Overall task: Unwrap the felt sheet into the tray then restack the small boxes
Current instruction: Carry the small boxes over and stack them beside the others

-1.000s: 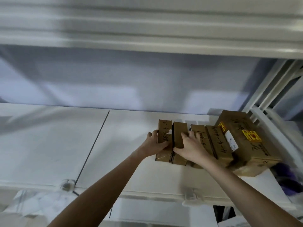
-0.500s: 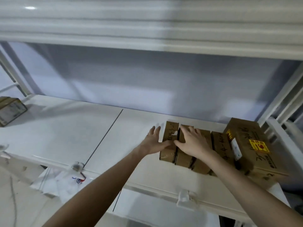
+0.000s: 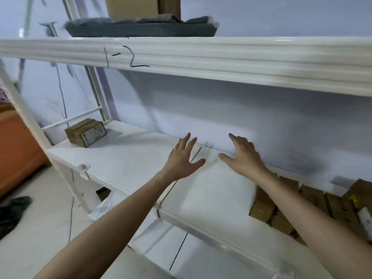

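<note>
Several small brown cardboard boxes [image 3: 314, 204] stand side by side at the right end of the white shelf [image 3: 128, 158], partly hidden behind my right forearm. My left hand [image 3: 184, 158] and my right hand [image 3: 244, 156] hover open above the middle of the shelf, fingers spread, holding nothing, well to the left of the boxes. A grey felt sheet [image 3: 141, 27] lies in a tray on the upper shelf, at the top of the view.
A lone brown box with a label [image 3: 85, 132] sits at the shelf's far left. The upper shelf beam [image 3: 221, 57] carries the handwritten mark "1-2". A tall cardboard box [image 3: 141, 6] stands behind the felt. An orange object [image 3: 16, 150] and dark cloth [image 3: 12, 212] are on the floor at left.
Both hands have let go of the small boxes and lifted away to the left. The view has swung up and left, so the upper shelf and felt sheet show now.
</note>
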The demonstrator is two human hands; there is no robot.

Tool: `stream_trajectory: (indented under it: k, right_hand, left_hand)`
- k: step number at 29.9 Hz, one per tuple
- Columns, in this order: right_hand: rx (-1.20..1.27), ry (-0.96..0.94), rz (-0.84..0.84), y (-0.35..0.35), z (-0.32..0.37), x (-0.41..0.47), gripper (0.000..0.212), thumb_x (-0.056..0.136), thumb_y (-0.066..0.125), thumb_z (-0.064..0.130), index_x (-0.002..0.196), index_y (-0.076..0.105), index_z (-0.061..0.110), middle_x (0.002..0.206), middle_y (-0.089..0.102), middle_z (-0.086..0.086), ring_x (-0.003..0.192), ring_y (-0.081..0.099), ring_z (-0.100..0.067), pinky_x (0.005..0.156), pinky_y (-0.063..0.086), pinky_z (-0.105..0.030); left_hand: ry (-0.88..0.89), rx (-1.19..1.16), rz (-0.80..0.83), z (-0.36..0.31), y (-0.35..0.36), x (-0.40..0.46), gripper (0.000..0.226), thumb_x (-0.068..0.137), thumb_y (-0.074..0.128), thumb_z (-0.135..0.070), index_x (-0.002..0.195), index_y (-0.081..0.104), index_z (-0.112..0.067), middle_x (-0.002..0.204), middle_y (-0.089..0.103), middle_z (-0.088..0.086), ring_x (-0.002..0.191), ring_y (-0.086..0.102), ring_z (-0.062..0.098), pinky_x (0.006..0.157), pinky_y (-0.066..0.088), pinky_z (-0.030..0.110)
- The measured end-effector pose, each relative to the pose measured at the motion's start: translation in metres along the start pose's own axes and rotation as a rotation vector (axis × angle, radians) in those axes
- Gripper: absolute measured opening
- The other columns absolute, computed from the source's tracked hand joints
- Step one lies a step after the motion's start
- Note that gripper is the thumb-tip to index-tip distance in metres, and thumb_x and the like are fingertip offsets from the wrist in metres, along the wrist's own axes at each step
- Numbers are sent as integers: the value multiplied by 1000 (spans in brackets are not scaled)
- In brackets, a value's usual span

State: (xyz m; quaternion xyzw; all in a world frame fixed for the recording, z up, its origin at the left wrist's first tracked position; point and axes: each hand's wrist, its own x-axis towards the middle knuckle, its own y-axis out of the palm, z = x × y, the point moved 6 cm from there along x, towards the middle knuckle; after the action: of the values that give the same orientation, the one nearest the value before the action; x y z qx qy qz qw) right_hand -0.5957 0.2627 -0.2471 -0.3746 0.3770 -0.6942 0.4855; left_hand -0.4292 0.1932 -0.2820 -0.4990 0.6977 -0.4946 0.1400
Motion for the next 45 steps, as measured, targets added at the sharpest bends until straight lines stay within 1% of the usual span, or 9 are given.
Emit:
stream_trajectory:
  k: [4, 13, 16, 21, 28, 32, 37, 42, 45]
  right_hand:
    - [45, -87, -23, 25, 75, 14, 74, 87, 55, 45, 148, 21, 22, 155, 24, -5, 140, 24, -28, 108, 28, -41]
    - [93, -199, 34, 108, 243, 32, 75, 86, 56, 47, 148, 20, 23, 155, 22, -5, 141, 23, -27, 107, 30, -41]
    - [100, -226, 61, 133, 286, 34, 75, 86, 56, 46, 148, 20, 22, 155, 22, -5, 140, 24, -27, 106, 31, -41]
    - [83, -283, 143, 172, 351, 43, 77, 85, 56, 47, 148, 20, 22, 155, 22, -6, 140, 25, -28, 107, 31, -41]
    - [151, -351, 247, 226, 409, 60, 81, 84, 59, 44, 149, 16, 21, 155, 20, -7, 140, 24, -30, 111, 30, -45]
    - [224, -347, 296, 259, 426, 85, 86, 84, 61, 43, 150, 10, 21, 155, 18, -7, 142, 22, -29, 111, 26, -41]
    - [310, -309, 333, 300, 448, 139, 91, 82, 64, 43, 150, 9, 22, 155, 19, -9, 143, 20, -28, 114, 25, -41]
    - [371, -259, 355, 351, 468, 214, 99, 61, 61, 63, 145, 19, 31, 146, 36, -6, 135, 32, -28, 108, 35, -47]
    - [377, -207, 385, 379, 474, 256, 98, 58, 62, 63, 142, 23, 31, 143, 39, -10, 132, 36, -30, 106, 37, -47]
  left_hand:
    - [-43, 39, -55, 61, -53, -13, 77, 86, 58, -47, 149, 21, -21, 161, 5, 0, 147, 11, 25, 116, 22, 43]
    - [-186, 36, -110, 215, -168, -55, 74, 86, 57, -49, 147, 23, -24, 160, 4, -1, 146, 15, 23, 115, 24, 46]
    - [-224, 49, -123, 255, -195, -74, 74, 87, 56, -48, 148, 23, -23, 160, 4, 1, 146, 13, 22, 117, 20, 43]
    - [-330, 34, -140, 317, -228, -111, 76, 86, 57, -50, 148, 21, -24, 160, 4, 1, 146, 15, 26, 116, 21, 48]
    - [-461, -52, -173, 388, -247, -141, 79, 85, 60, -47, 148, 19, -22, 160, 4, 2, 145, 14, 26, 117, 20, 49]
    - [-509, -70, -170, 427, -249, -130, 83, 84, 60, -48, 149, 16, -21, 160, 3, 1, 147, 11, 24, 117, 20, 48]
    - [-517, -90, -141, 480, -248, -92, 87, 84, 61, -48, 151, 10, -23, 160, 0, 0, 147, 9, 23, 118, 18, 47]
    - [-526, -121, -105, 545, -249, -28, 88, 83, 61, -49, 150, 10, -23, 160, 3, 0, 147, 11, 22, 118, 19, 46]
    - [-561, -147, -68, 580, -245, 7, 89, 83, 61, -50, 151, 11, -23, 159, 6, 1, 146, 13, 20, 118, 20, 42]
